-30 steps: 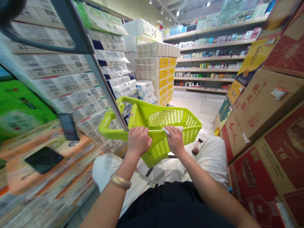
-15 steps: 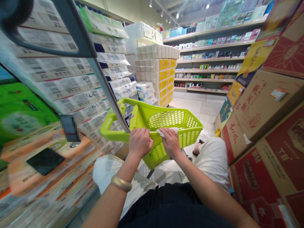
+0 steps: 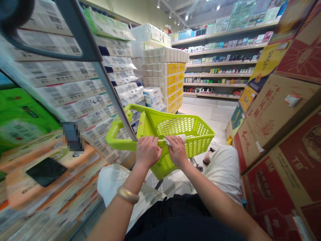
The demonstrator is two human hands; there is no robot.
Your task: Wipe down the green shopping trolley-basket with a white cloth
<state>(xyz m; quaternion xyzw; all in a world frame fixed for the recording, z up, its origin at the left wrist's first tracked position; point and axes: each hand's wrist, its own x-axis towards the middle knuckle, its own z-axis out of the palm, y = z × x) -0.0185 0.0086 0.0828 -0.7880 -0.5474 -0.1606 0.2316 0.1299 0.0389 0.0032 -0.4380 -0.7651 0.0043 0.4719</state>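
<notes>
A lime green plastic shopping basket (image 3: 190, 129) stands tilted in front of my knees, its grey pull handle (image 3: 105, 83) rising up to the left. My left hand (image 3: 147, 151), with a gold bangle at the wrist, is closed over the basket's near rim. Just to its right, my right hand (image 3: 177, 150) presses a white cloth (image 3: 175, 138) onto the same rim with curled fingers. The basket looks empty inside.
Stacked packs of tissue and toilet paper (image 3: 75, 100) crowd the left side. Brown and red cartons (image 3: 278, 124) are piled on the right. A tiled aisle (image 3: 210, 113) runs ahead to product shelves (image 3: 220, 63). A black phone (image 3: 46, 171) lies on an orange pack at left.
My right hand has slid the white cloth leftward along the basket rim, towards my left hand. The left hand has stayed put on the rim.
</notes>
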